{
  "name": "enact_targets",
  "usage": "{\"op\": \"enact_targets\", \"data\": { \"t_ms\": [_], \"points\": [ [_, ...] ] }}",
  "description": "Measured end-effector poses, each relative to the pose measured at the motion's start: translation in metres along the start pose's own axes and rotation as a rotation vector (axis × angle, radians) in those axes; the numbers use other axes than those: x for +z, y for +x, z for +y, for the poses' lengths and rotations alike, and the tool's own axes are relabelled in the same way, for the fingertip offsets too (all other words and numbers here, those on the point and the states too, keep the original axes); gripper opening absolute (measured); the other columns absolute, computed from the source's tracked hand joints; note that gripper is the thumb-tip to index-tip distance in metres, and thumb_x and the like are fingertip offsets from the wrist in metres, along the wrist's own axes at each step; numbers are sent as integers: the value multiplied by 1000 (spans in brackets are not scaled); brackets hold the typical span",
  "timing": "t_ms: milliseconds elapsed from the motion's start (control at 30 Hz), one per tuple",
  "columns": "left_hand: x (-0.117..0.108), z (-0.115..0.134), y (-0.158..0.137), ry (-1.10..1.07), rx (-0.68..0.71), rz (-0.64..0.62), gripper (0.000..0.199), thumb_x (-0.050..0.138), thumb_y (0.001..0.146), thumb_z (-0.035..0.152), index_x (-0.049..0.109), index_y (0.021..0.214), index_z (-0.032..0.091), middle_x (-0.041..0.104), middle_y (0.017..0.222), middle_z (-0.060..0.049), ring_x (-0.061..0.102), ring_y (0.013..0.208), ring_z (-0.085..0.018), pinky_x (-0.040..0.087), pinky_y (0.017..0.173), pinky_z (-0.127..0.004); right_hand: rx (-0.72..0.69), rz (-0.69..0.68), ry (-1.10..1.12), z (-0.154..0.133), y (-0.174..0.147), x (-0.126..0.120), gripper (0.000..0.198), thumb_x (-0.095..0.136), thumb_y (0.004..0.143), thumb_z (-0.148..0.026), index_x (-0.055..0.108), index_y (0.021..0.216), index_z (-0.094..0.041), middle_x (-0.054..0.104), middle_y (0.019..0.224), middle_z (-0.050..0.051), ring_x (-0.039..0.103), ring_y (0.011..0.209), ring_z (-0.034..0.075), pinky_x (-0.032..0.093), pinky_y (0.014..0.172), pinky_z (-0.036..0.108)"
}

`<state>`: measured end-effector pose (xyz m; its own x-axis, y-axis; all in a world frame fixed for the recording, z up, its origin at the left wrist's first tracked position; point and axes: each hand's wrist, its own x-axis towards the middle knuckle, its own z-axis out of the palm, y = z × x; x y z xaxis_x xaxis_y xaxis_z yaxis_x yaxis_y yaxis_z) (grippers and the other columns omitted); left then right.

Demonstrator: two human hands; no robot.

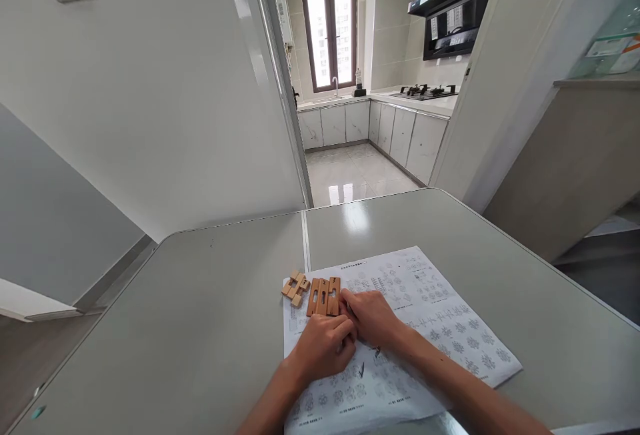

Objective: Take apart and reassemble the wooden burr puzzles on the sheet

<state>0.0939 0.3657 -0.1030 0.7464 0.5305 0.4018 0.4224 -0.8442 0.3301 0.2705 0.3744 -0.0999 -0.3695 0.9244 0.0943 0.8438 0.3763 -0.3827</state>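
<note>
Both my forearms (450,369) come in from the bottom edge of the frame and slant towards each other, the hands nearly meeting just below and right of centre. My left hand (327,347) is curled, knuckles close under three slotted wooden blocks (324,297); my right hand (373,315) bends inward, fingertips just beside the blocks' right edge. Fingers are drawn in rather than spread, but I cannot tell whether either hand pinches anything, since they hide what is between them. The blocks sit side by side on the upper left part of the printed paper (473,328), and a joined wooden cluster (296,288) lies just left of them, over the sheet's left edge. To the left of the paper the tabletop (175,328) stretches wide, leaving my left arm room; a narrower band runs along the right. Its far edge crosses mid-frame, a doorway's tiled floor (345,167) beyond.
</note>
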Motion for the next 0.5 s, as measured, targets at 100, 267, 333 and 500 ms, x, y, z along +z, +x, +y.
{"op": "enact_targets", "data": {
  "t_ms": [100, 267, 333, 500],
  "points": [
    [-1, 0, 0, 4, -2, -2, 19, 51, 75, 5, 57, 80, 22, 68, 68, 2, 62, 55, -14, 40, 52, -25, 3, -2, -5, 0, 0, 0, 17, 46, 102, -21, 54, 87, -21, 74, 72, 1, 64, 59, 16, 24, 57, 29],
    [0, 0, 0, 4, 3, 1, 20, 50, 75, 5, 57, 80, 23, 68, 68, 2, 63, 56, -15, 42, 52, -26, 2, -9, -5, 0, 0, 0, 17, 45, 102, -22, 55, 88, -21, 75, 74, 1, 66, 60, 17, 24, 56, 29],
    [0, 1, 0, 1, -7, -5, 20, 51, 75, 5, 57, 80, 23, 68, 68, 2, 63, 56, -15, 43, 52, -25, -2, -6, -7, 0, 0, 1, 20, 43, 104, -23, 55, 88, -21, 75, 74, 1, 66, 61, 17, 24, 56, 30],
    [0, 0, 0, -7, -14, -15, 19, 51, 75, 5, 59, 80, 22, 69, 69, 1, 63, 56, -15, 43, 53, -26, -6, -11, -5, 0, 0, 0, 19, 44, 103, -23, 55, 89, -21, 76, 75, 1, 67, 61, 17, 24, 56, 30]
  ]
}}
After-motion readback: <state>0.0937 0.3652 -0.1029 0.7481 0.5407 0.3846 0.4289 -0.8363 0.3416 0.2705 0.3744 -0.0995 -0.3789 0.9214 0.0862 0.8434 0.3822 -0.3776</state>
